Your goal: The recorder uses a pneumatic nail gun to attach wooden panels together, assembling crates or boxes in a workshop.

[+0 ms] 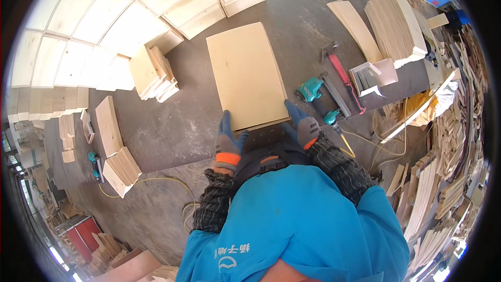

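A pale rectangular wooden panel (245, 75) lies in front of me on the dark worktable, with a thin layered edge showing along its right and near sides. I cannot tell whether it is one piece or several stacked. My left hand (229, 138), in a grey and blue glove with an orange cuff, grips its near left corner, fingers along the side and thumb at the near edge. At the near right corner my right hand (302, 125), gloved the same way, holds the panel between fingers and thumb. The undersides of both grips are hidden.
Right of the panel lie a teal nail gun (313, 90) with a yellow hose, a hammer (339, 68) with a red handle, and an opened carton (373, 75). Stacked boards (394, 26) stand farther right. Wooden boxes (120, 15) and small board piles (151, 73) occupy the left.
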{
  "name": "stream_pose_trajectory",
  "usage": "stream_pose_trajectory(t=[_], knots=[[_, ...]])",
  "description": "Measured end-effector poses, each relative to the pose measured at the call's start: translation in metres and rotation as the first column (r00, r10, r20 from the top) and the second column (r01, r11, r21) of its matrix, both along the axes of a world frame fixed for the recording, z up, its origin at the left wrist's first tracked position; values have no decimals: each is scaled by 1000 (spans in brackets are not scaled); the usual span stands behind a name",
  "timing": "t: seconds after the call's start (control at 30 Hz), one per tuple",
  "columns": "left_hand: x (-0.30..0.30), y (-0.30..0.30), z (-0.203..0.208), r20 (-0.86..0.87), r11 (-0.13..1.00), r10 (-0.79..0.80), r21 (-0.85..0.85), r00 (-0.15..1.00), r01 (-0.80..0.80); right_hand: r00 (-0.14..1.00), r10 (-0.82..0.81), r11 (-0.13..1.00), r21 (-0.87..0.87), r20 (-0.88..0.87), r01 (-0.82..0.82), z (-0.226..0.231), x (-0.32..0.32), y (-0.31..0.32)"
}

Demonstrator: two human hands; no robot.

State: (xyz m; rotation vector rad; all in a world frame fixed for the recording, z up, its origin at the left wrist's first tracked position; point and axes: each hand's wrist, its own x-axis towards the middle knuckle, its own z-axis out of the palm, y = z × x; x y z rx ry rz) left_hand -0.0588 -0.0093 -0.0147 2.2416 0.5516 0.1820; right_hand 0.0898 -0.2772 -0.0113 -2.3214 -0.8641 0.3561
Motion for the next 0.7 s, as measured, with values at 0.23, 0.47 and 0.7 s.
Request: stream_pose_trajectory(t=[0.23, 0.47, 0.7], knots=[[-3, -4, -2, 8, 995, 7, 95, 1000, -8, 979, 71, 992, -120, 193, -48, -16, 0, -2], [-3, 9, 7, 35, 997, -8, 80, 999, 5, 970, 99, 975, -217, 223, -50, -7, -4, 3], [-1, 5, 37, 157, 999, 34, -11, 987, -32, 958, 34, 983, -183, 286, 20, -13, -13, 5]])
